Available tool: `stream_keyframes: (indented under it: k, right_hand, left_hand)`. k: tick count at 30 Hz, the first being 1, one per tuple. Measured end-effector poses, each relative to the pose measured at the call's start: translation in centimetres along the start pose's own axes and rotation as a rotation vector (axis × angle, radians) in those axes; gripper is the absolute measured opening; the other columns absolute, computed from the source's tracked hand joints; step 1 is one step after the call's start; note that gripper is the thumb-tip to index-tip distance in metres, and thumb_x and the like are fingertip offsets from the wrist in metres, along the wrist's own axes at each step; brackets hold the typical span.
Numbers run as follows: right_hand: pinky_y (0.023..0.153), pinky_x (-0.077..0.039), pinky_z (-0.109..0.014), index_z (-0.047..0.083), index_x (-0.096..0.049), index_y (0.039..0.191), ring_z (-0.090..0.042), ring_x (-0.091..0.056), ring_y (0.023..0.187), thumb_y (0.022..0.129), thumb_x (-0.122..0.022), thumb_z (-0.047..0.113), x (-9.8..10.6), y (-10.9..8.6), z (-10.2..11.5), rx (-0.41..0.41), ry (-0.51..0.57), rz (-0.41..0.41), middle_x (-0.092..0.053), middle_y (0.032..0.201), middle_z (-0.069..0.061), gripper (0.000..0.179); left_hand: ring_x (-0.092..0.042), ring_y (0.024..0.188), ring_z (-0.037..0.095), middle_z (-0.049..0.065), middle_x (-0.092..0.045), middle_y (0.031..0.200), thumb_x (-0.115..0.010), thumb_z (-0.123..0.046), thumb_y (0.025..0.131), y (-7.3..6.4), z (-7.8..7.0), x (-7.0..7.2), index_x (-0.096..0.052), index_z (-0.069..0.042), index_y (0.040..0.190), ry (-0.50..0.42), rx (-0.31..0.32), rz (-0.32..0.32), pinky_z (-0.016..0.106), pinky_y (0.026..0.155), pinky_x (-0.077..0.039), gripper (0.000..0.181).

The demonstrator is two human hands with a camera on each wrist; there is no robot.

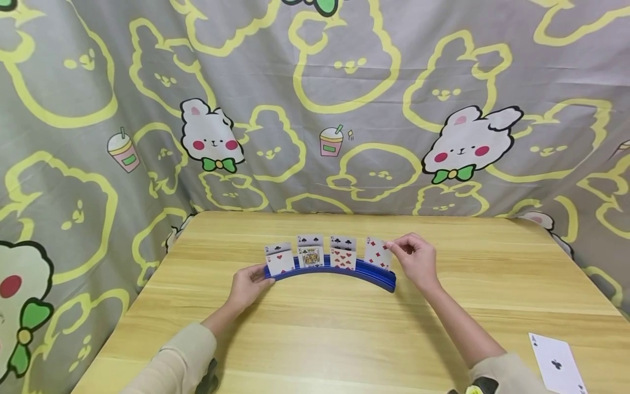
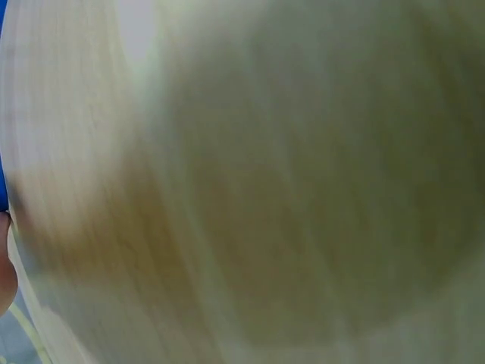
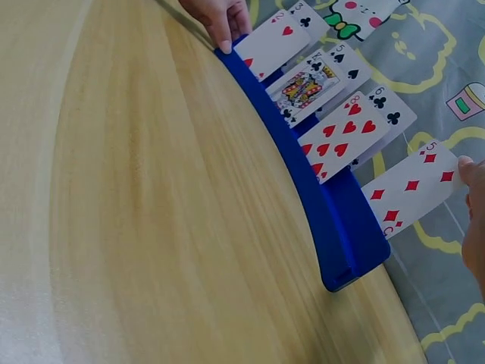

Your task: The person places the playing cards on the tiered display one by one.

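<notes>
A curved blue card holder [image 1: 376, 278] stands on the table. My left hand [image 1: 246, 287] grips its left end; the left wrist view catches only a fingertip [image 2: 7, 277] beside the blue edge. At the right end, my right hand [image 1: 417, 260] pinches the five of diamonds [image 3: 409, 186] by its edge, the card's lower edge at the holder's rear. Further left stand overlapping pairs: the eight of hearts [image 3: 342, 138] before the six of clubs [image 3: 394, 114], the king of clubs [image 3: 305, 89] before the five of spades [image 3: 352, 64], and the two of hearts [image 3: 273, 47] before a black three [image 3: 309, 24].
An ace of clubs [image 1: 556, 364] lies face up at the right front of the wooden table [image 1: 334, 328]. A grey curtain [image 1: 275, 71] with yellow outlines and white rabbits hangs behind the table and along its sides.
</notes>
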State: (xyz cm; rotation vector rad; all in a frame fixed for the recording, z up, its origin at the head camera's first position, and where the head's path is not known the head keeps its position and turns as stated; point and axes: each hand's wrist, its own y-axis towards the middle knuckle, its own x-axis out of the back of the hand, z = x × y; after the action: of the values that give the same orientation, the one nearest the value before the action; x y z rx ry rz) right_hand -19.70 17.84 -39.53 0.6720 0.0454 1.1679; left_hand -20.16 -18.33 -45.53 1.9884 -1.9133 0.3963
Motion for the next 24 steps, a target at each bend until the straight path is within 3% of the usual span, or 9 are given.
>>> stream_keyframes:
  k: [7, 13, 24]
  right_hand:
    - [0.05, -0.035, -0.007, -0.004, -0.068, 0.069, 0.002, -0.042, 0.058, 0.073, -0.075, -0.002, -0.3, -0.5, 0.3, -0.003, 0.021, -0.02, -0.059, 0.067, -0.007, 0.008]
    - [0.051, -0.033, -0.008, -0.009, -0.065, 0.07, 0.0, -0.041, 0.059, 0.073, -0.072, -0.007, 0.3, -1.0, 3.0, 0.008, 0.001, -0.003, -0.058, 0.067, -0.015, 0.007]
    - [0.052, -0.037, -0.009, -0.01, -0.068, 0.078, -0.005, -0.044, 0.061, 0.072, -0.074, -0.004, 0.9, -1.5, 3.7, -0.032, 0.003, 0.052, -0.057, 0.069, -0.011, 0.01]
  left_hand:
    - [-0.063, 0.103, 0.038, 0.03, -0.062, 0.111, -0.068, 0.007, 0.077, 0.0, -0.1, 0.0, -0.058, 0.011, 0.114, 0.007, 0.011, 0.009, 0.028, 0.082, -0.056, 0.039]
    - [-0.063, 0.102, 0.038, 0.03, -0.062, 0.11, -0.068, 0.007, 0.077, 0.0, -0.2, -0.1, -0.059, 0.012, 0.112, 0.008, 0.0, -0.001, 0.029, 0.082, -0.056, 0.037]
    - [-0.064, 0.101, 0.038, 0.03, -0.062, 0.109, -0.067, 0.008, 0.077, -0.1, -0.1, 0.0, -0.058, 0.012, 0.112, 0.017, -0.002, 0.008, 0.029, 0.082, -0.057, 0.036]
